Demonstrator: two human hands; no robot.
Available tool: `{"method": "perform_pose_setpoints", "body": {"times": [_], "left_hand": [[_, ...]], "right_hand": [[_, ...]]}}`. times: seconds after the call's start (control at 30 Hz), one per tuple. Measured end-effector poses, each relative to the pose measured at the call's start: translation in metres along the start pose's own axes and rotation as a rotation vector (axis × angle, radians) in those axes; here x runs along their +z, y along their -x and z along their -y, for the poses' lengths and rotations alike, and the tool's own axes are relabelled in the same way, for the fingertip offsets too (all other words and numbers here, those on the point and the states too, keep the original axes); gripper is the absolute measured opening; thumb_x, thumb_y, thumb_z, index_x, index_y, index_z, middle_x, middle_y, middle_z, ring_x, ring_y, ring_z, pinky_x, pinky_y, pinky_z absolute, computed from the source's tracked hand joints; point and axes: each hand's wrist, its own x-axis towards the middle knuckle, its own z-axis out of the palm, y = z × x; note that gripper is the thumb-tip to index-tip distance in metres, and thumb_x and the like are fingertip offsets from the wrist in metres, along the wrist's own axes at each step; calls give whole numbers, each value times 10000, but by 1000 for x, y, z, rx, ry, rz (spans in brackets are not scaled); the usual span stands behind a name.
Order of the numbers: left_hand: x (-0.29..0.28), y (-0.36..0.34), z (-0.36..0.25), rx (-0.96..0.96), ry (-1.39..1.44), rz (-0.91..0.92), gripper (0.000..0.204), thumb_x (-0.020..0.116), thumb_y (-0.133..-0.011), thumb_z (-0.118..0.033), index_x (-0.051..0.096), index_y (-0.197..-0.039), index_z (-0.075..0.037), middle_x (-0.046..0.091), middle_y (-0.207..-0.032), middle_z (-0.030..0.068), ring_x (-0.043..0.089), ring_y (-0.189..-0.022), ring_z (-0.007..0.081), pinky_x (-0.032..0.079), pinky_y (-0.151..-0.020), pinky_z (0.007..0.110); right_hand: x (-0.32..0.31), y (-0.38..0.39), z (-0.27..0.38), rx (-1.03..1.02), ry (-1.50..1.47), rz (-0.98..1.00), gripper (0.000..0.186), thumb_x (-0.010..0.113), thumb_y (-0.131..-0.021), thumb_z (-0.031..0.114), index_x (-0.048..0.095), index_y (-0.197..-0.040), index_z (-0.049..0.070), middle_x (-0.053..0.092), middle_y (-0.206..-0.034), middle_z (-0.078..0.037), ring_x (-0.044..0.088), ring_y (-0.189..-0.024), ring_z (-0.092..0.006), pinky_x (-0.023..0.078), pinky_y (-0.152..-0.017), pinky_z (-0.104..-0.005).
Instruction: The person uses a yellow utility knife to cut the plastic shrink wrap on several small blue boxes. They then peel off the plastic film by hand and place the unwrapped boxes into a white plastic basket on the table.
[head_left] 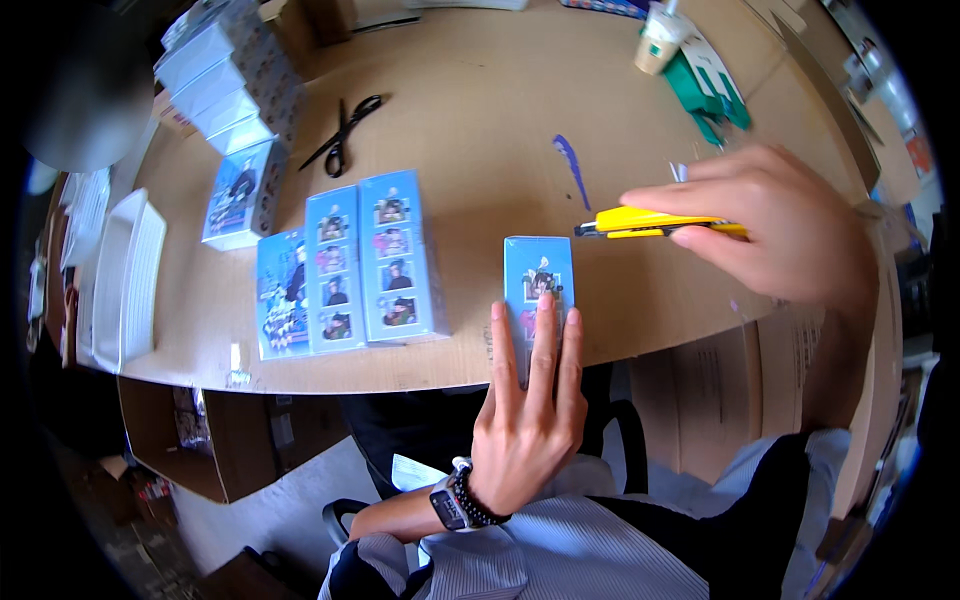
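Note:
My left hand lies on a narrow blue box at the table's front edge. Its fingers are stretched out and spread over the top face, and the thumb is hidden. A yellow box cutter is gripped in my right hand, its dark tip pointing left, just above the far right corner of that box. The right hand is slightly blurred. To the left, several similar blue boxes with small printed pictures lie side by side.
Stacked boxes rise at the far left, near black scissors. A white plastic tray sits on the left edge. A purple strip lies beyond my box. Far right are a drink cup and a green object.

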Motion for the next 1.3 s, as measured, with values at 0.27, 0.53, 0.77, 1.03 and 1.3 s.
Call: {"method": "perform_pose_setpoints", "body": {"times": [0.27, 0.53, 0.77, 1.03, 1.3], "left_hand": [[-2, -37, 30, -129, -186, -32, 613, 576, -862, -76, 453, -1443, 74, 458, -1495, 237, 381, -1440, 390, 303, -1180, 506], [-48, -9, 54, -61, 158, -40, 642, 710, -883, -241, 492, -1439, -7, 459, -1515, 181, 405, -1434, 339, 272, -1189, 504], [-87, -11, 192, -286, 96, -445, 317, 550, -890, 40, 603, -1201, 10, 611, -1240, 206, 589, -1165, 398, 460, -1000, 434], [-35, -66, 394, -936, -238, 86, 1228, 766, -637, -746, 336, -1499, 17, 379, -1484, 339, 339, -1415, 470, 291, -1170, 528], [-56, -74, 381, -846, -194, -73, 1158, 862, -602, -585, 369, -1489, -28, 461, -1362, 300, 416, -1306, 446, 386, -1081, 542]], "right_hand": [[116, 5, 27, 530, -1340, -316, 367, 494, -1066, 216, 468, -1329, -39, 652, -1051, -110, 679, -921, -142, 580, -716, -278], [179, -34, 118, 552, -1528, -518, 345, 427, -1098, 324, 516, -1245, 24, 570, -1000, -23, 542, -900, -47, 461, -794, -225], [188, -54, 133, 553, -1576, -566, 283, 441, -1095, 296, 513, -1193, 40, 524, -917, 6, 475, -796, -30, 436, -708, -198], [195, -70, 149, 499, -1617, -512, 327, 445, -1092, 287, 490, -1282, 25, 539, -967, -28, 508, -834, -52, 457, -743, -222], [199, -45, 130, 457, -1727, -698, 390, 388, -1097, 276, 420, -1380, 9, 490, -1469, -216, 488, -1373, -291, 414, -1136, -444]]}}
